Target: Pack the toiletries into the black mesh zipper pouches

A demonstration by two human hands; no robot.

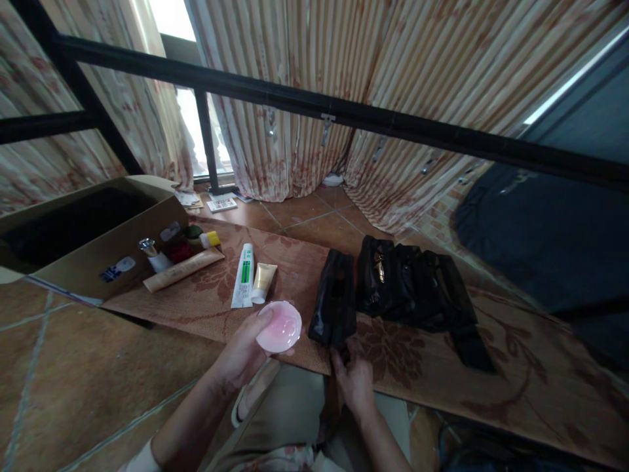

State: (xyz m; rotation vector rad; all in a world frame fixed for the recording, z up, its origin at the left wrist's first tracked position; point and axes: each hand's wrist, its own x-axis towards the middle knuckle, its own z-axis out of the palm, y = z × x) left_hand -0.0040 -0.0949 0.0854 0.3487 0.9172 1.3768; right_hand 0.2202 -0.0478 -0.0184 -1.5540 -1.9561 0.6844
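Note:
My left hand (pixel 248 347) grips a round pink container (pixel 279 326) with a pale rim, tilted toward me above the table edge. My right hand (pixel 354 377) has its curled fingers at the near end of a black pouch (pixel 334 298), which stands with a slot-like dark opening on top. The fingertips are partly hidden in the pouch's shadow. Just beyond the pink container lie a white and green tube (pixel 243 275) and a small gold tube (pixel 264 282) with a white cap, side by side.
Several more black pouches (pixel 413 285) stand in a row on the right. At left are an open cardboard box (pixel 113 242), a long beige tube (pixel 184 269), a silver-topped bottle (pixel 156 255) and small jars. A dark metal rail (pixel 295 101) crosses before the curtains.

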